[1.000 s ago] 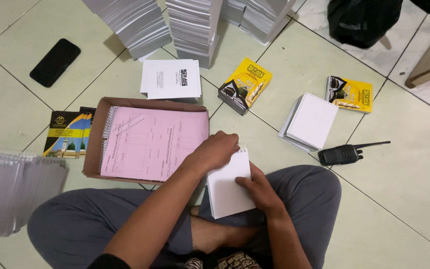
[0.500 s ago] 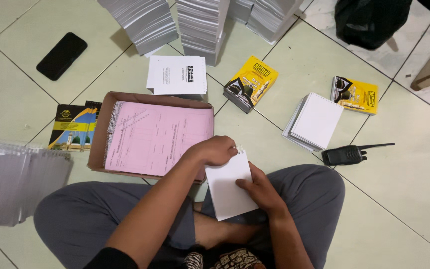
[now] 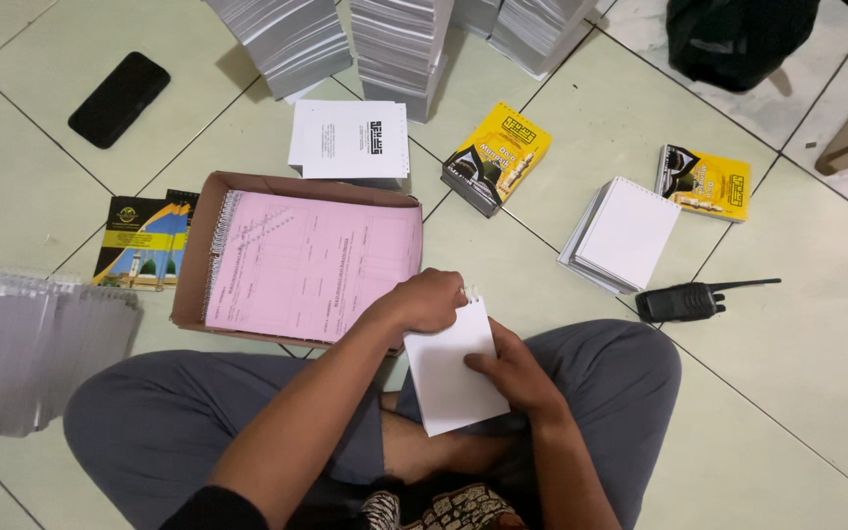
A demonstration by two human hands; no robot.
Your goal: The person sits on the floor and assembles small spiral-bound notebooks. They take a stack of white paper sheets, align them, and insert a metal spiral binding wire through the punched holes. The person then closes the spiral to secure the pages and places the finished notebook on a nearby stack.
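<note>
A small white booklet with a punched top edge rests over my crossed legs. My left hand grips its upper left corner. My right hand holds its right edge, thumb lying on the blank cover. Just left of my hands sits a shallow cardboard box with a pink printed sheet on top of spiral-bound pads.
White booklets fan out at far left. Dark printed covers, a black phone, tall paper stacks, a printed white pad, yellow booklets, a white pad stack and a handheld radio lie on the tiles.
My hands and the white booklet stay in the same grip. The view has shifted slightly, nothing else has moved.
</note>
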